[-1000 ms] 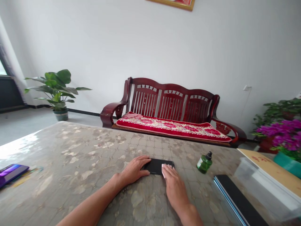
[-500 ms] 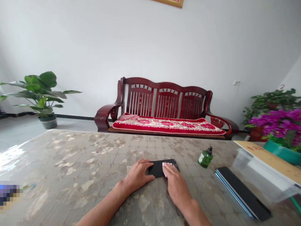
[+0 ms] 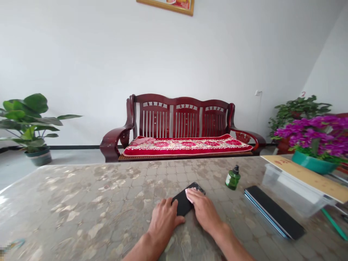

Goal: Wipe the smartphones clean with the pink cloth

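Observation:
A black smartphone (image 3: 181, 205) lies slanted on the patterned tabletop, its far end pointing up and to the right. My left hand (image 3: 164, 219) is closed on its near left end, thumb at the bottom edge and fingers along the side. Over the upper part of the screen lies my right hand (image 3: 204, 209), fingers together, pressing a small white wipe (image 3: 188, 196) against the glass. Most of the wipe is hidden under those fingers. To the right of the phone stands a small green bottle (image 3: 233, 178) with a black top.
A stack of dark flat devices (image 3: 274, 212) lies at the right. Behind it are a clear plastic box (image 3: 296, 194) with a tan board (image 3: 304, 177) on top and a teal pot (image 3: 312, 162) of purple flowers. A red wooden bench (image 3: 187, 119) stands beyond the table.
The phone has turned from lying crosswise to a slant, with its left end drawn nearer. My left hand moved with it; my right hand still presses the wipe. The camera view has shifted.

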`<state>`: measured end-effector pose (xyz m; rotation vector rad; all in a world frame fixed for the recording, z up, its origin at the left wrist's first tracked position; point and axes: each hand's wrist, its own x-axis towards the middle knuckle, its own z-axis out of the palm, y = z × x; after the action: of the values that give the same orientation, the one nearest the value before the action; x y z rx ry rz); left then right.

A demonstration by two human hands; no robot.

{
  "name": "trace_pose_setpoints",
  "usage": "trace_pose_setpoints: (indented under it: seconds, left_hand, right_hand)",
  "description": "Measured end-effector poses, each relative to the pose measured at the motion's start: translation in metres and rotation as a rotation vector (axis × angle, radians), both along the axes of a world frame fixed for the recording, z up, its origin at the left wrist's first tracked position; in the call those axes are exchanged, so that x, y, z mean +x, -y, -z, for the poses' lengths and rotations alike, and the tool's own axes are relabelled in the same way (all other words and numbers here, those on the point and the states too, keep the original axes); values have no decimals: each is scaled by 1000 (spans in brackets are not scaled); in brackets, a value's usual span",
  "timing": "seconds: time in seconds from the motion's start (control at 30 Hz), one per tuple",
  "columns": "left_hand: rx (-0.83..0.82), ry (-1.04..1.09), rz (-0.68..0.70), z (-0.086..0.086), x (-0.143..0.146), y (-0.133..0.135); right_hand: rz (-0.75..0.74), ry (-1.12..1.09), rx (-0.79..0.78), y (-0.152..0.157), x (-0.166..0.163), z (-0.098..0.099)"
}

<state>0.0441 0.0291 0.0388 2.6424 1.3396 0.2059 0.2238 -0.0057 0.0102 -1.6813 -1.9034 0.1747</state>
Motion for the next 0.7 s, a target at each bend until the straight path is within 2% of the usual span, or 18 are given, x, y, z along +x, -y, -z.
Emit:
trace_pose_setpoints:
  seconds: [0.07, 0.1, 0.27, 0.33, 0.5, 0.6, 0.7]
  left_hand:
    - [4, -48, -7, 0, 3, 4]
    - [11, -62, -4, 1, 4, 6]
    - [49, -117, 44, 5, 8, 18]
    - [34, -127, 95, 6, 10, 24]
    - [0, -81, 226, 8, 15, 37]
    - [0, -13, 251, 13, 15, 36]
    - [-30, 46, 316, 18, 14, 33]
  right_hand:
    - [-79, 1, -16, 6, -7, -3]
    - [-73, 5, -21, 9, -9, -3]
    - [168, -25, -17, 8, -2, 2]
    - [125, -58, -9, 5, 0, 1]
    - [-90, -91, -51, 10, -1, -9]
    - [-118, -45, -79, 17, -1, -12]
    - [-54, 15, -88, 12, 1, -13]
